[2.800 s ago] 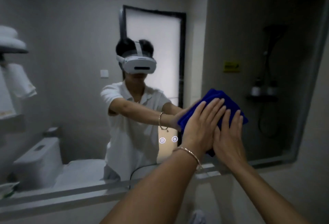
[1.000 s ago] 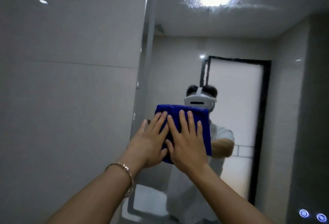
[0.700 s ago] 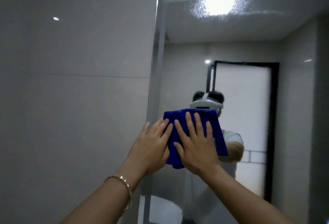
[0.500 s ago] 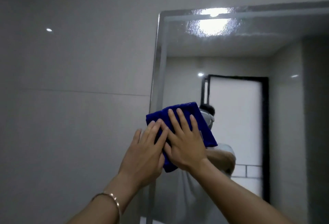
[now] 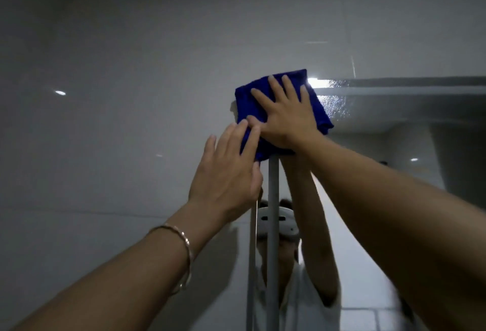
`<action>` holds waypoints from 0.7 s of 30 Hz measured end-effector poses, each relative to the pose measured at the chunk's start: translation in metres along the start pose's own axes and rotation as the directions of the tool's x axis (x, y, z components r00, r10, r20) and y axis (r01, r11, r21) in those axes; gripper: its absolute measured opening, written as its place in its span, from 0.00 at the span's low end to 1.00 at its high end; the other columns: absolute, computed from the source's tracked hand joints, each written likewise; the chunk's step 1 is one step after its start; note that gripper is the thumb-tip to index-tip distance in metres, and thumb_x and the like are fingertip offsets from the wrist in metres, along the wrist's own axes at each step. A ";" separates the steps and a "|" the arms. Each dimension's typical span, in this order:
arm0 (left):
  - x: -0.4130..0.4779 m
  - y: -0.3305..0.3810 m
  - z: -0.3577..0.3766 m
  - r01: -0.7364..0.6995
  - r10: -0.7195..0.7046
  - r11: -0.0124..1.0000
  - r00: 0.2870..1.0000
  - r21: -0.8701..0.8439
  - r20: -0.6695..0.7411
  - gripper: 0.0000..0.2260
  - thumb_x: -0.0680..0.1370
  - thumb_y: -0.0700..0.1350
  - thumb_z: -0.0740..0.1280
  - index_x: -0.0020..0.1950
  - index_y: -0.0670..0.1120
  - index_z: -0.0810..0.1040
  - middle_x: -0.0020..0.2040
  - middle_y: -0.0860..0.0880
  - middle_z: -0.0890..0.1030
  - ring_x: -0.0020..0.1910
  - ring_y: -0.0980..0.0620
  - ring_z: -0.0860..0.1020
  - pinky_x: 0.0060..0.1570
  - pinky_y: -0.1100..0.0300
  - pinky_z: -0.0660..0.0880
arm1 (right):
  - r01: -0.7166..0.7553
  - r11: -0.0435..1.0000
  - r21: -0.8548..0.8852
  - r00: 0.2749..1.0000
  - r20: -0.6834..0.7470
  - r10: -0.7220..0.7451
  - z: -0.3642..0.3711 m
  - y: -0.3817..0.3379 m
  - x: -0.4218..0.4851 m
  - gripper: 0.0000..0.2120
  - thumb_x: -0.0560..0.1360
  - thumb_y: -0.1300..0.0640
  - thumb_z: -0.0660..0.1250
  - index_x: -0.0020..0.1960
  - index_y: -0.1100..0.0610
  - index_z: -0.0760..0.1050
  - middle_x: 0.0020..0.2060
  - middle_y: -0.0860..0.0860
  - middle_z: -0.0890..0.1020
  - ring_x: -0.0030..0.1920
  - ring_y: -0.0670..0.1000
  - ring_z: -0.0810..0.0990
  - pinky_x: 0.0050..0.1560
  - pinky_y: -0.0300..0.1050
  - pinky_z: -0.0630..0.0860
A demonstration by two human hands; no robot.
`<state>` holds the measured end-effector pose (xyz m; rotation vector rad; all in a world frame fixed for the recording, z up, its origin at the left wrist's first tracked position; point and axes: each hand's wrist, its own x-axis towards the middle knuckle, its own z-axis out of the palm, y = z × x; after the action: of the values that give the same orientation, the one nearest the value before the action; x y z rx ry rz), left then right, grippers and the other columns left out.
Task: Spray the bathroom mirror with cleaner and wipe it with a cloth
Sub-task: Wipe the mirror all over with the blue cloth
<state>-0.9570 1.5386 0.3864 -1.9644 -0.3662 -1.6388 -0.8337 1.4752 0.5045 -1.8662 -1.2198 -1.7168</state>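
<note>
one cloth (image 5: 248,105) covers the one mirror's (image 5: 394,146) top corner; i see my left hand (image 5: 226,172) and right hand (image 5: 288,116) side by side, flat, pressing it

We count one blue cloth (image 5: 247,104). One mirror (image 5: 394,112). Two grips: left grip (image 5: 226,172), right grip (image 5: 286,117). One bracelet (image 5: 188,249). One white headset (image 5: 285,222), reflected in glass. We tally two small light glints (image 5: 60,92) on wall (image 5: 105,41).

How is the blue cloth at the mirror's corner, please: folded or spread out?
Folded: the blue cloth forms a compact, thick pad, little wider than the right hand pressing it flat against the mirror.
</note>
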 end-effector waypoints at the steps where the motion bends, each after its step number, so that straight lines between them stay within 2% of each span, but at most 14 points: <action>1: 0.008 0.000 0.000 0.007 -0.007 1.000 1.000 0.005 -0.020 0.29 0.75 0.52 0.46 0.75 0.42 0.57 0.73 0.40 0.62 0.72 0.43 0.61 0.68 0.41 0.62 | -0.034 0.999 0.016 0.999 0.011 0.034 -0.005 0.008 0.012 0.32 0.77 0.34 0.48 0.77 0.44 0.47 0.78 0.52 0.46 0.76 0.56 0.41 0.73 0.60 0.39; 4: 0.018 0.002 0.001 -0.001 -0.003 0.999 0.995 -0.035 -0.097 0.30 0.75 0.52 0.45 0.75 0.42 0.56 0.74 0.41 0.61 0.73 0.44 0.60 0.70 0.42 0.60 | -0.203 0.978 0.053 0.978 -0.038 0.205 -0.008 0.020 0.023 0.32 0.77 0.34 0.45 0.77 0.45 0.46 0.78 0.52 0.48 0.76 0.57 0.42 0.73 0.61 0.39; 6: 0.016 -0.002 0.004 -0.007 -0.007 0.996 0.988 -0.088 -0.157 0.28 0.76 0.51 0.47 0.75 0.41 0.57 0.73 0.40 0.63 0.72 0.43 0.62 0.69 0.41 0.61 | -0.231 0.972 0.038 0.969 -0.081 0.233 0.001 0.005 0.014 0.32 0.78 0.35 0.45 0.77 0.45 0.45 0.78 0.53 0.46 0.76 0.59 0.40 0.72 0.63 0.38; 8: 0.021 -0.004 0.008 0.005 -0.031 0.993 0.975 -0.120 -0.222 0.27 0.77 0.51 0.49 0.74 0.40 0.57 0.71 0.39 0.65 0.71 0.42 0.64 0.67 0.40 0.63 | -0.063 0.998 -0.006 0.994 -0.086 0.063 0.009 -0.017 -0.003 0.33 0.77 0.33 0.47 0.77 0.45 0.43 0.78 0.53 0.44 0.76 0.61 0.38 0.71 0.65 0.38; 10: 0.028 0.001 0.012 0.037 -0.074 0.987 0.968 -0.154 -0.240 0.28 0.78 0.52 0.48 0.75 0.40 0.56 0.71 0.39 0.64 0.70 0.42 0.63 0.67 0.40 0.62 | 0.166 0.984 -0.062 0.986 -0.010 -0.167 0.009 -0.020 -0.013 0.34 0.76 0.33 0.49 0.77 0.43 0.45 0.78 0.51 0.45 0.76 0.59 0.39 0.72 0.66 0.40; 11: 0.029 0.004 0.013 0.041 -0.078 0.986 0.970 -0.163 -0.230 0.28 0.78 0.53 0.48 0.75 0.40 0.56 0.71 0.39 0.64 0.71 0.42 0.63 0.67 0.40 0.62 | 0.207 0.977 -0.055 0.978 0.004 -0.207 0.003 -0.008 -0.012 0.32 0.76 0.33 0.49 0.77 0.43 0.47 0.78 0.50 0.46 0.76 0.57 0.40 0.72 0.65 0.42; 12: 0.029 0.005 0.014 0.023 -0.056 0.988 0.975 -0.152 -0.215 0.28 0.78 0.53 0.48 0.75 0.41 0.55 0.71 0.39 0.63 0.71 0.42 0.63 0.68 0.40 0.62 | 0.172 0.985 -0.026 0.985 -0.020 -0.173 -0.002 0.009 -0.009 0.31 0.77 0.34 0.49 0.77 0.43 0.50 0.78 0.50 0.48 0.77 0.55 0.42 0.72 0.64 0.44; 14: 0.021 0.001 0.015 -0.038 0.023 0.996 0.985 -0.084 -0.174 0.28 0.78 0.54 0.49 0.75 0.41 0.56 0.71 0.39 0.64 0.70 0.42 0.63 0.67 0.40 0.62 | -0.032 0.998 0.052 0.991 -0.125 0.038 -0.009 0.052 -0.004 0.30 0.77 0.35 0.49 0.76 0.45 0.55 0.77 0.50 0.52 0.77 0.53 0.45 0.73 0.62 0.46; 16: 0.009 -0.010 0.014 -0.060 0.057 0.998 0.990 -0.015 -0.127 0.28 0.78 0.55 0.49 0.75 0.41 0.56 0.71 0.39 0.64 0.70 0.42 0.63 0.68 0.40 0.62 | -0.212 0.976 0.038 0.964 -0.157 0.216 -0.011 0.089 -0.010 0.29 0.79 0.37 0.48 0.76 0.49 0.56 0.77 0.53 0.54 0.76 0.56 0.46 0.74 0.61 0.45; 19: -0.005 -0.021 0.013 0.027 -0.026 1.000 0.997 0.003 -0.078 0.28 0.78 0.55 0.49 0.75 0.41 0.56 0.71 0.39 0.64 0.69 0.42 0.63 0.67 0.40 0.63 | -0.232 0.970 -0.069 0.967 -0.120 0.223 -0.016 0.093 -0.020 0.29 0.80 0.41 0.46 0.76 0.55 0.56 0.76 0.59 0.53 0.76 0.60 0.47 0.74 0.59 0.41; 21: -0.008 -0.017 0.010 0.051 -0.051 0.999 0.996 -0.001 -0.069 0.28 0.78 0.55 0.49 0.74 0.41 0.57 0.71 0.39 0.64 0.69 0.41 0.63 0.67 0.39 0.63 | -0.215 0.976 -0.042 0.975 -0.072 0.212 -0.026 0.078 -0.012 0.26 0.80 0.46 0.51 0.72 0.60 0.61 0.75 0.63 0.53 0.75 0.62 0.48 0.74 0.57 0.43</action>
<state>-0.9594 1.5591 0.3811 -1.9063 -0.3937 -1.7335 -0.7907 1.4071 0.5226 -1.8754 -0.9221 -1.6902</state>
